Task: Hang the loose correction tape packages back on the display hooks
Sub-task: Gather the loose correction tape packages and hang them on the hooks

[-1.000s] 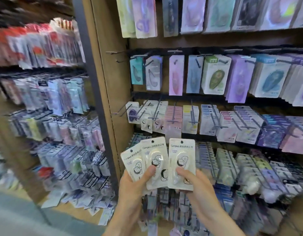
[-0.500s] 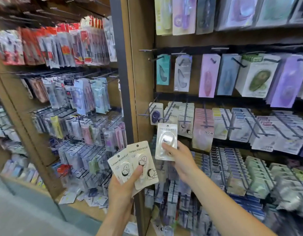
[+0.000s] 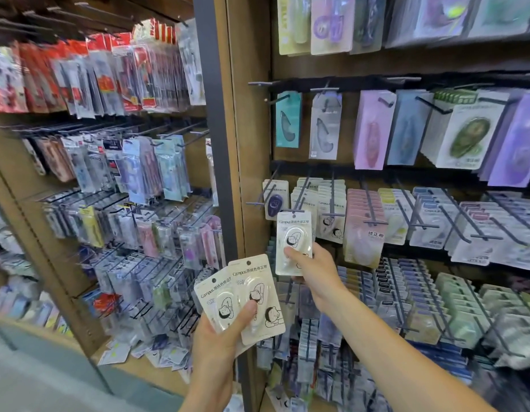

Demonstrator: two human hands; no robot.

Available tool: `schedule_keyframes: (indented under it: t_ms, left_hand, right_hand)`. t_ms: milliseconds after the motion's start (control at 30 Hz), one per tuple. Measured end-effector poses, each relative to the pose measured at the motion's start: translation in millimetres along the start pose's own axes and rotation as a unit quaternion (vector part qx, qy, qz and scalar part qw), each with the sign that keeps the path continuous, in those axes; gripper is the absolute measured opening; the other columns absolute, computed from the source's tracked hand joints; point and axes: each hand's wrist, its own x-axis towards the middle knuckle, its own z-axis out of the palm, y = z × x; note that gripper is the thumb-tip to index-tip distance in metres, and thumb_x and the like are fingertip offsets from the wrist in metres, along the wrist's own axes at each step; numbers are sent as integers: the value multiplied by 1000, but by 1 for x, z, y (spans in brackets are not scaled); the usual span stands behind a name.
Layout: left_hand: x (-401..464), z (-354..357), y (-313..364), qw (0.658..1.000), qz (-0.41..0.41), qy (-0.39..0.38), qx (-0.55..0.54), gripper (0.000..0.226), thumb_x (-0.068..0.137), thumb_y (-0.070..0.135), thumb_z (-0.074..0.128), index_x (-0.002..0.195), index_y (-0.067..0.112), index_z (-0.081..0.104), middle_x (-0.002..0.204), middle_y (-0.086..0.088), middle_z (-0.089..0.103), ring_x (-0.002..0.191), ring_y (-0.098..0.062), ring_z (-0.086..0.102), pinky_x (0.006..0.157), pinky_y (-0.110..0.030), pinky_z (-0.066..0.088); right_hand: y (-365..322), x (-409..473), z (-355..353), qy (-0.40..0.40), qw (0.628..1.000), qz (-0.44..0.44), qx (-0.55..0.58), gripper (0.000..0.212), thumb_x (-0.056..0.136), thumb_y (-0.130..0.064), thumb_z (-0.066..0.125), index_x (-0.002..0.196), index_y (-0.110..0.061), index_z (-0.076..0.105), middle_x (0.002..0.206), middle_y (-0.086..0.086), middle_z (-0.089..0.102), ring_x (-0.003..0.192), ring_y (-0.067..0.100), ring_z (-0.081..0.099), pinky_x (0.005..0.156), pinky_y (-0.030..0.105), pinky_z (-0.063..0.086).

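My right hand (image 3: 314, 269) pinches one cream correction tape package (image 3: 293, 233) by its lower edge and holds it upright, its hanging hole at the tip of a black display hook (image 3: 298, 200) in the second row. Matching cream packages (image 3: 330, 215) hang on the hooks just right of it. My left hand (image 3: 225, 331) grips two more cream packages (image 3: 251, 289) fanned out lower down, thumb across their fronts, in front of the dark shelf post.
A dark upright post (image 3: 216, 114) divides the wooden display. Left of it hang crowded rows of stationery packs (image 3: 123, 173). Right of it are pastel correction tape cards (image 3: 373, 129) on long black hooks, with denser rows (image 3: 421, 307) below my right forearm.
My right hand has taken one package away from the fan and lifted it up to the hook. My left hand keeps the other two, and the view has swung left.
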Motion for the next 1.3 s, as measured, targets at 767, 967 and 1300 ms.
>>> schedule_keyframes:
  t_ms: [767, 967, 1300]
  left_hand:
    - [-3, 20, 2, 999, -40, -6, -17, 62, 66, 12, 87, 125, 11, 67, 108, -10, 81, 99, -35, 78, 52, -31, 61]
    - [-2, 21, -2, 999, -35, -27, -14, 63, 65, 9, 87, 125, 10, 67, 109, -12, 81, 97, -32, 79, 64, -38, 65]
    - [12, 44, -7, 998, -20, -51, 13, 54, 75, 13, 86, 125, 14, 69, 113, -8, 80, 103, -30, 78, 78, -43, 65]
  right_hand:
    - [-6, 78, 12, 132, 964, 145, 178, 39, 82, -18, 86, 113, -15, 63, 115, 10, 71, 102, 25, 69, 77, 33, 60]
    - [1, 77, 1, 145, 962, 162, 166, 55, 79, -16, 89, 123, -6, 59, 122, 14, 68, 99, 23, 68, 92, 39, 61]
    - [7, -84, -31, -99, 993, 57, -18, 35, 87, -32, 78, 119, -18, 72, 110, -1, 79, 105, 18, 75, 98, 42, 56]
